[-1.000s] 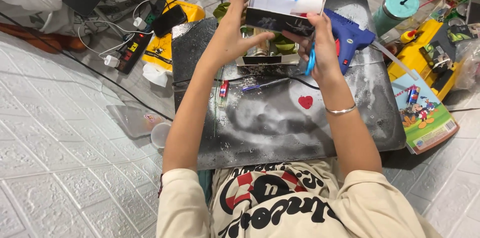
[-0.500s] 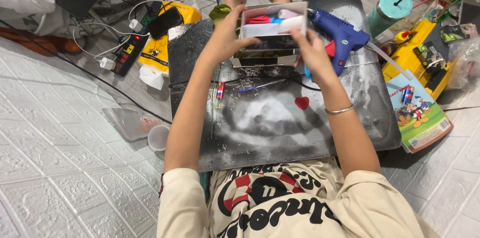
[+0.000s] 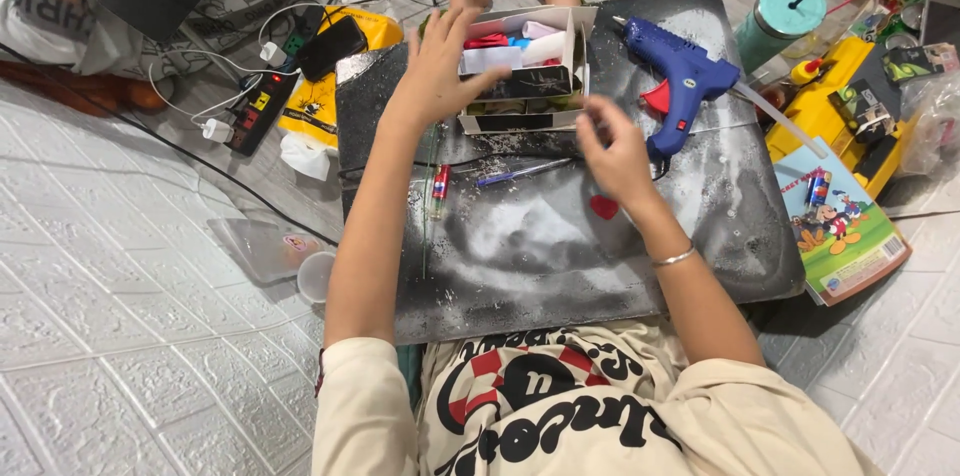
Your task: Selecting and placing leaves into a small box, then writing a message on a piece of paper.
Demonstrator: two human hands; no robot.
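On the far edge of the dark board (image 3: 560, 266), small white box (image 3: 525, 71) of coloured scraps, steadied by left hand (image 3: 440, 66) with fingers spread; right hand (image 3: 610, 151) loosely curled just beside, holding nothing visible.

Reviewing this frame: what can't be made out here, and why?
Head view only:
- Lower compartment of the white box: contents dark, too small.
- Left hand: fingers overlap the box; contact unclear.
- Right hand: blurred, palm down; cannot tell if it holds anything.
- Green cup and yellow toy: clutter hides their far sides.
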